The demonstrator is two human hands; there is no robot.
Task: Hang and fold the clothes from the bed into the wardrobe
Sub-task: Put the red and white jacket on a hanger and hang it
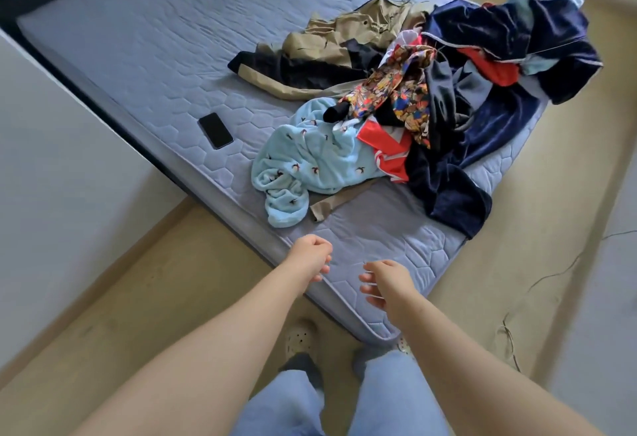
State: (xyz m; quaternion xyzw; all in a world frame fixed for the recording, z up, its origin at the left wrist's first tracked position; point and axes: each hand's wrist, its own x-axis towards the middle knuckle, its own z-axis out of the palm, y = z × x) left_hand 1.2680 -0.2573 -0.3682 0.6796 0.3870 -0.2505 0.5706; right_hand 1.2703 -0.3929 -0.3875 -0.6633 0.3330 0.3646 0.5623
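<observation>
Head view showed the clothes [396,90] heaped on the right side of the bed [138,56]. The left hand [310,256] and right hand [387,282] hovered over the near mattress edge, fingers loosely curled, holding nothing. Closest was the pale blue fleece [310,159]. I'd guess it's soft, light and floppy, so grab it at the shoulders or collar. The navy velvet piece [482,132] looked heavier and kinda slippery. A phone [215,130] lay off to the left.
</observation>
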